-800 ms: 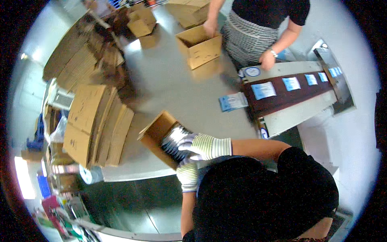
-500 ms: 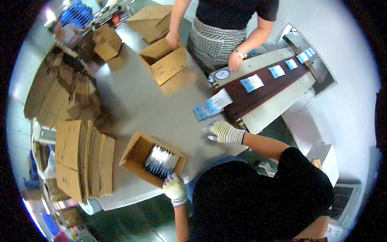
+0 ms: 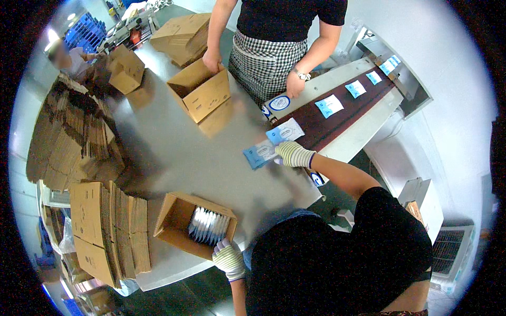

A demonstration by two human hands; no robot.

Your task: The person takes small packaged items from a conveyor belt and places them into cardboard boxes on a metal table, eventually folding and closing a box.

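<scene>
An open cardboard box (image 3: 171,224) stands on the grey table (image 3: 179,158) near me, with a row of white and blue packets (image 3: 209,226) upright inside. My left hand (image 3: 227,258), in a striped knit glove, grips the box's near corner. My right hand (image 3: 293,154), also gloved, reaches out to the table's end by the conveyor and closes on a small pile of blue packets (image 3: 258,156) lying there. One more blue packet (image 3: 284,131) lies just beyond it at the belt's end.
A dark conveyor belt (image 3: 316,137) carries several blue packets (image 3: 329,105) from the upper right. Across the table a person in a checked apron holds an open box (image 3: 200,92). Flattened cartons are stacked at left (image 3: 100,226). More boxes (image 3: 182,31) stand at the far end.
My right hand left the box and moved right and outward to the blue packets by the conveyor. My left hand drew back to the box's near corner. The view shifted toward the conveyor.
</scene>
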